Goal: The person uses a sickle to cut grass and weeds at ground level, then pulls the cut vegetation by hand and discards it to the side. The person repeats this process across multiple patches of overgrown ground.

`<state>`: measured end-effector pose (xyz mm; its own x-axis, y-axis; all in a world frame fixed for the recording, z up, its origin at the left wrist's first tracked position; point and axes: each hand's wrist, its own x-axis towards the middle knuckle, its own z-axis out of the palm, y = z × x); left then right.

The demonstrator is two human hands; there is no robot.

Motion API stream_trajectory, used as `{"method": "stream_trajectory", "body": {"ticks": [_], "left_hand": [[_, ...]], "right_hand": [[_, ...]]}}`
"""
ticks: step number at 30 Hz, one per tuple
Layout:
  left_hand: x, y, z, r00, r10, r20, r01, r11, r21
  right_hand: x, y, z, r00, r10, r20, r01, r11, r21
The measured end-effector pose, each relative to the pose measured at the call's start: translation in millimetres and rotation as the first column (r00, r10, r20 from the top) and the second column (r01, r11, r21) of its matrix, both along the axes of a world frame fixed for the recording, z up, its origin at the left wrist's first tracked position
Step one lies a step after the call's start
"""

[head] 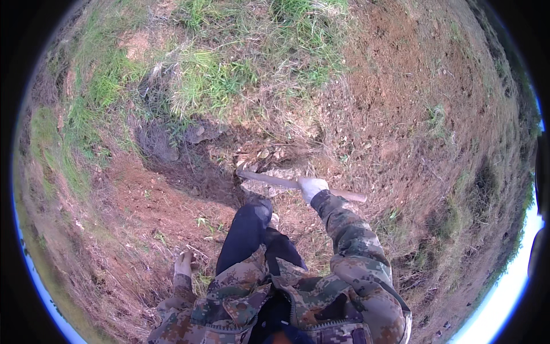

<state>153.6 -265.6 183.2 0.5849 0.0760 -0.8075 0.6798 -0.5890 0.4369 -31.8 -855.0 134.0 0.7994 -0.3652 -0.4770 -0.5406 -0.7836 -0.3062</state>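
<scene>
My right hand (313, 188) is closed around the wooden handle of a hoe-like hand tool (275, 179), with the butt of the handle sticking out to the right. The tool's dark head (239, 168) is at the left end, among dry leaves and partly in shadow, so its exact shape is unclear. Just below the handle lies a pale flat rock (262, 188). My left hand (184, 264) hangs low at the left, over dry grass and soil. Thin dry stalks (197, 251) show close to its fingers; whether it holds any is unclear.
Dark-trousered legs (247, 230) stand just below the rock. Dry leaves (264, 154) and a shaded stone (202, 132) lie ahead. Green grass clumps (210, 77) grow beyond. Bare reddish soil (146, 193) spreads left, and dry, grassy ground (386, 107) lies right.
</scene>
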Motion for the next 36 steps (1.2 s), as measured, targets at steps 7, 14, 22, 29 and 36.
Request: {"method": "stream_trajectory", "body": {"ticks": [7,14,22,29,36], "left_hand": [[-29,92,-6,0.867,0.462,-0.188,-0.404,0.872,0.276],[-17,17,14,0.947,0.216,-0.236,-0.185,0.972,0.148],[27,-156,12,0.999,-0.026,-0.045,0.031,0.992,0.120],[11,-385,-135,0.992,-0.101,-0.082,0.099,0.995,-0.025],[11,-612,-322,0.959,0.157,-0.235,-0.205,0.959,-0.195]], "right_hand": [[83,-74,-75,0.982,-0.123,-0.140,0.127,0.992,0.015],[30,-93,-94,0.844,-0.368,-0.389,0.410,0.912,0.025],[-113,-175,-96,0.670,-0.662,-0.336,0.677,0.731,-0.090],[-203,-257,-52,0.277,-0.894,-0.351,0.953,0.209,0.220],[-185,-282,-126,0.251,-0.910,-0.331,0.942,0.151,0.299]]}}
